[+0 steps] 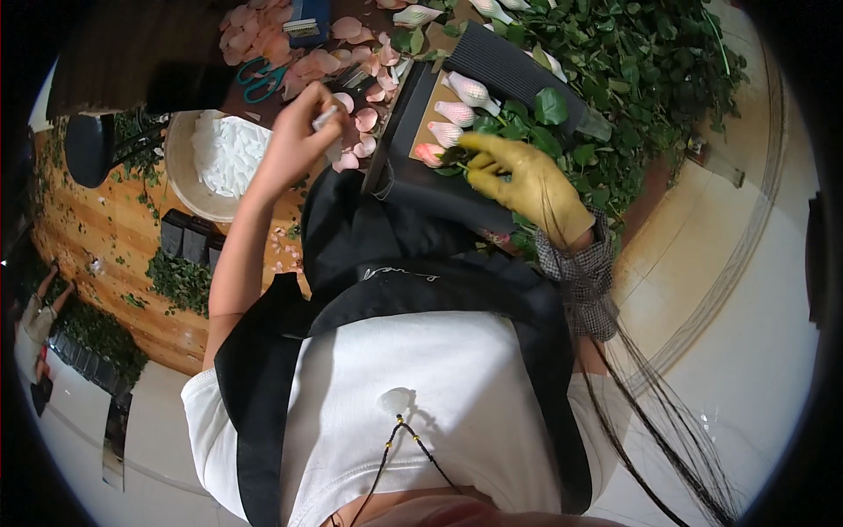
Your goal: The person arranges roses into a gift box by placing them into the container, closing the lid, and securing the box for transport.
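My bare left hand [306, 133] is closed around a small white sleeve-like piece [331, 123], above scattered pink petals. It resembles the white pieces [230, 158] heaped in the round tub. My right hand [520, 180], in a yellow glove, has its fingers curled around the stem end of a pink rose [428, 155]; its head is bare and points left. Just above it on the cardboard, several roses [455, 112] lie in a row with white netting over their heads. Leaves partly hide my right fingertips.
Teal scissors [261, 81] and a petal pile [255, 35] lie at the far left. A dark ribbed board [518, 75] slants beside the roses. Leafy stems [632, 97] cover the right side. The pale tub [180, 171] stands left, above a leaf-strewn wooden floor [97, 237].
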Demonstrator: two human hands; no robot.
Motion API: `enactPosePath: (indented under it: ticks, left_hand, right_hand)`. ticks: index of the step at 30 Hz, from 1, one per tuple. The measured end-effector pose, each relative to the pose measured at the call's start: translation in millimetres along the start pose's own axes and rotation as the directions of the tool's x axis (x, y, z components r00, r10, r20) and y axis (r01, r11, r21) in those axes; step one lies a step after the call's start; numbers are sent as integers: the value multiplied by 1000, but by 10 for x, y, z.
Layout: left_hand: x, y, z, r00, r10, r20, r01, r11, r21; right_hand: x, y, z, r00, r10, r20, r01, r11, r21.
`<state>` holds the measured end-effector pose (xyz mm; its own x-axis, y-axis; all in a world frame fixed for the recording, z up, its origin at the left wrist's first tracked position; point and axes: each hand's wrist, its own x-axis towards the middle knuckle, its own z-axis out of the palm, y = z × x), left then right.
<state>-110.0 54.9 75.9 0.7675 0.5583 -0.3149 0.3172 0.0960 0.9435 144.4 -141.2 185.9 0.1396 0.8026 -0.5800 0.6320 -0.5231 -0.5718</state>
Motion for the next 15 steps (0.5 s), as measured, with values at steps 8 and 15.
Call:
enactPosePath:
  ticks: [8, 15]
  left_hand:
    - [412, 250, 855, 961, 71, 266, -210, 815, 540]
    - [401, 169, 1018, 895, 389, 218, -446, 775, 449]
  right_hand:
    - [313, 354, 301, 996, 60, -64, -85, 839, -538]
    - [252, 357, 231, 994, 106, -7, -99, 904, -415]
